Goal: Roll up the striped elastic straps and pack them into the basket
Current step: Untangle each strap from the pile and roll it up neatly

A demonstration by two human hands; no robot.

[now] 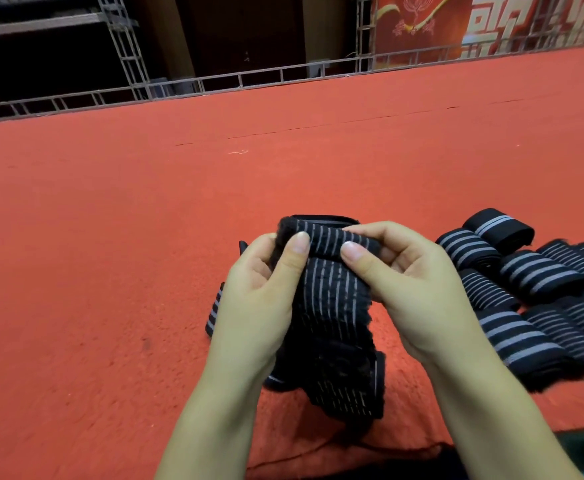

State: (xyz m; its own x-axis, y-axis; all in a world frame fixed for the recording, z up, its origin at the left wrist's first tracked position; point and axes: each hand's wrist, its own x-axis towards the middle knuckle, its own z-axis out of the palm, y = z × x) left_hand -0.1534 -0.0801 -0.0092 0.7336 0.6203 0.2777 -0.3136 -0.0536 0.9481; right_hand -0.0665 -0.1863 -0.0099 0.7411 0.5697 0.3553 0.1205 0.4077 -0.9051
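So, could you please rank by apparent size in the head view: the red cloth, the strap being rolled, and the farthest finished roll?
1. Red cloth, by far the largest.
2. Strap held by both hands, though nearness inflates it.
3. Farthest roll, smallest.

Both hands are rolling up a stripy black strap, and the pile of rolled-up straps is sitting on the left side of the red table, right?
Not quite. The pile of rolled straps lies on the right side of the red table, beside the right hand, as the head view shows. The rest is right: the left hand and the right hand both pinch the striped black strap at its rolled top.
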